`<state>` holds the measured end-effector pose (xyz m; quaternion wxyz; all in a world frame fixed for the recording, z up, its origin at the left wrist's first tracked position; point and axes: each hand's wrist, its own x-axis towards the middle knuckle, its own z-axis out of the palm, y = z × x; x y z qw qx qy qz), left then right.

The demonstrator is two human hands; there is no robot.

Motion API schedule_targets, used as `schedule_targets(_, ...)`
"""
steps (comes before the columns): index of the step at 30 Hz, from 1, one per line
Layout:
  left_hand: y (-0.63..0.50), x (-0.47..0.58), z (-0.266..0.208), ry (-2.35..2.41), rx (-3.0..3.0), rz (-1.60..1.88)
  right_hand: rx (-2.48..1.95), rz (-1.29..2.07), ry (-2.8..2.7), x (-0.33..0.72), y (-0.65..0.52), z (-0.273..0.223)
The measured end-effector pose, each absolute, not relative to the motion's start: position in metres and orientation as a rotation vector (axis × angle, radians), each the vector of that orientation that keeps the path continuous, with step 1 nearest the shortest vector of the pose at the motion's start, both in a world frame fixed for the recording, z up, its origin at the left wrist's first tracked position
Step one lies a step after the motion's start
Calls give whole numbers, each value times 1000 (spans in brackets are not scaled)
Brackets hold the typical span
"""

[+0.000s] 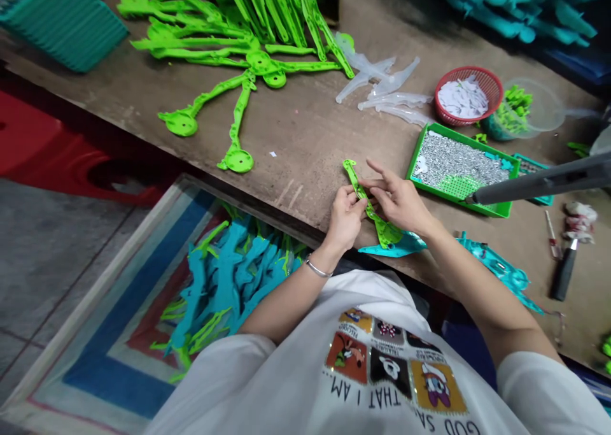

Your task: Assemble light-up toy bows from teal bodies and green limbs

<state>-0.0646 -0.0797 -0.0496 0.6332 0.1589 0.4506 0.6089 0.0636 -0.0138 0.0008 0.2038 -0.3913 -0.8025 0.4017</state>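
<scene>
Over the table's front edge, my left hand [346, 220] pinches a long bright green plastic part [382, 227] with a narrow hooked top end and a wide rounded lower end. My right hand [401, 200] is closed against the part's right side, index finger stretched out past it; whether a small piece sits between those fingertips is hidden. Beneath the green part's wide end lies a teal plastic piece [400, 246], partly covered by my right wrist. To the right of my hands stands a green tray [477, 206] full of small metal pieces.
Green parts [258, 63] pile up at the back left, near clear plastic pieces [382, 81]. A red basket [496, 97] of white bits stands behind the tray. A grey electric screwdriver [539, 179] hangs over it. A black-handled tool [564, 272] lies right. Teal parts [229, 250] fill a low bin.
</scene>
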Motion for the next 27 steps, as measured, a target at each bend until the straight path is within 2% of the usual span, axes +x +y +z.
schedule_targets(4,-79,-65,-45,1074,356,1362,-1215,1151,-1992,88,-15,10)
schedule_targets(10,-85,-82,-46,1163,549,1230,-1468,963,-2184,119,-52,28)
schedule_targets(13,-93,-103,-44,1391,890,1149,-1517,865,-2219,123,-70,30)
schedule_targets(16,-96,-121,-38,1608,1550,1123,-1518,787,-2251,117,-86,26)
schedule_targets(20,-88,-131,-37,1247,2323,990,-1591,601,-2359,98,-101,18)
schedule_targets(23,-78,-131,-46,1048,2473,917,-1642,462,-2379,88,-107,12)
schedule_targets(27,-71,-129,-55,1026,2484,915,-1562,463,-2406,83,-110,4)
